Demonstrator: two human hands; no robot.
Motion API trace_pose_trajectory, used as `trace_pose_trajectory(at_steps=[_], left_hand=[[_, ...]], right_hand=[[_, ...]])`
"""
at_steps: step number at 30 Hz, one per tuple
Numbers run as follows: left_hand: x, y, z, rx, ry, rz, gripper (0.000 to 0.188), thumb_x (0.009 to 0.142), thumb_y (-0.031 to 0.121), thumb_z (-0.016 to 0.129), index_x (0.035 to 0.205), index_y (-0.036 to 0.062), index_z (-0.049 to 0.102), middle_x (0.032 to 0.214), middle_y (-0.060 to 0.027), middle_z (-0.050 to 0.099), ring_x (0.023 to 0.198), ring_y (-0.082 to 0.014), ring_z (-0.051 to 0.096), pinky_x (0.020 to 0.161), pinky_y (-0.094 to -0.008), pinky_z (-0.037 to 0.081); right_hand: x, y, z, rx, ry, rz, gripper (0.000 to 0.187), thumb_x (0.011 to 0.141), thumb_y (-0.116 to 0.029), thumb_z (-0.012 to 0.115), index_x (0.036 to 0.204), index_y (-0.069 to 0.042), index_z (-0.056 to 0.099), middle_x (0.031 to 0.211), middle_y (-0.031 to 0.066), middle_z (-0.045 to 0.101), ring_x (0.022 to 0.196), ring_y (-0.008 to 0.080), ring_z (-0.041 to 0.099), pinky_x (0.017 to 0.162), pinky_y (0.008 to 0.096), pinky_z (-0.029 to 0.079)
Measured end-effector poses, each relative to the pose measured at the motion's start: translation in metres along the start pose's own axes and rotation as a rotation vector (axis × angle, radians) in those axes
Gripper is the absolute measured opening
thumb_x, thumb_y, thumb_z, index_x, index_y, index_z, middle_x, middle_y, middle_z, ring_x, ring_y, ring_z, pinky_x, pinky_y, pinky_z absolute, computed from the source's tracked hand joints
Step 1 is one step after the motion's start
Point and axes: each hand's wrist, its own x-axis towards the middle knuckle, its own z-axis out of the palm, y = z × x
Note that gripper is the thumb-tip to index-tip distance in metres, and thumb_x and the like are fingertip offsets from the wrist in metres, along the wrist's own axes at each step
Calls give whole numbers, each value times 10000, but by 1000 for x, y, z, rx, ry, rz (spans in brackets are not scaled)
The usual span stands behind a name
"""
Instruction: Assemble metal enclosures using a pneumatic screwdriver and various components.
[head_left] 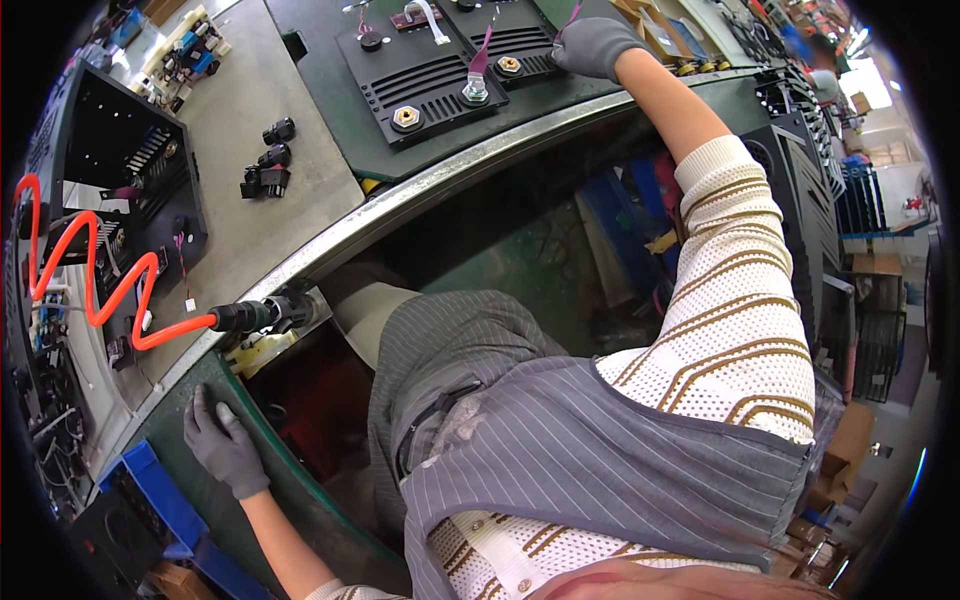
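Note:
My right hand (pixel 600 48), in a grey glove, reaches to the far edge of the bench. Its fingers are bent together at the end of a thin purple cable (pixel 573 14), beside a slotted black metal panel (pixel 517 40). Left of that lies another black panel (pixel 425 88) with a brass-coloured fitting (pixel 406 118) and a round metal fitting (pixel 475 91) under a purple strap (pixel 480 60). My left hand (pixel 222 445), also gloved in grey, rests on the green mat (pixel 300 490) at the near left with its fingers stretched out, holding nothing.
An orange coiled air hose (pixel 140 275) hangs over the left bench, its black coupling (pixel 255 316) at the metal edge (pixel 350 225). Beyond stand an open black metal case (pixel 120 125) and several small black plastic parts (pixel 265 180). A blue bin (pixel 165 495) sits near my left hand.

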Motion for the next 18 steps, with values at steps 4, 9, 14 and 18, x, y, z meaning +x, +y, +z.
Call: trace_pose_trajectory(at_steps=[4, 9, 14, 18], left_hand=[[-2, -15, 14, -16, 44, -44, 374, 935, 282, 522, 1254, 97, 586, 1244, -189, 545, 1167, -358, 499, 1002, -446, 393], [-5, -20, 13, -67, 8, -48, 369, 931, 273, 531, 1246, 91, 592, 1241, -185, 549, 1165, -353, 502, 1004, -440, 392], [-4, -20, 14, -129, 5, -61, 357, 925, 266, 541, 1228, 89, 607, 1240, -183, 549, 1167, -347, 503, 1010, -437, 387], [-5, -21, 13, -155, -8, -88, 356, 919, 268, 550, 1224, 95, 614, 1241, -184, 547, 1171, -346, 502, 1013, -434, 384]], right_hand=[[8, 8, 5, 230, -204, 91, 497, 969, -401, 399, 802, -21, 674, 710, 143, 676, 639, 249, 662, 686, 390, 513], [16, 12, 14, 425, -226, 196, 477, 987, -376, 384, 824, -13, 646, 655, 123, 659, 571, 217, 639, 613, 359, 507], [18, 11, 17, 291, -219, 116, 462, 1002, -342, 352, 871, -6, 641, 651, 125, 640, 571, 219, 638, 590, 347, 504], [13, 14, 15, 502, -267, 226, 483, 959, -382, 372, 844, -20, 671, 717, 123, 648, 617, 214, 597, 624, 353, 461]])
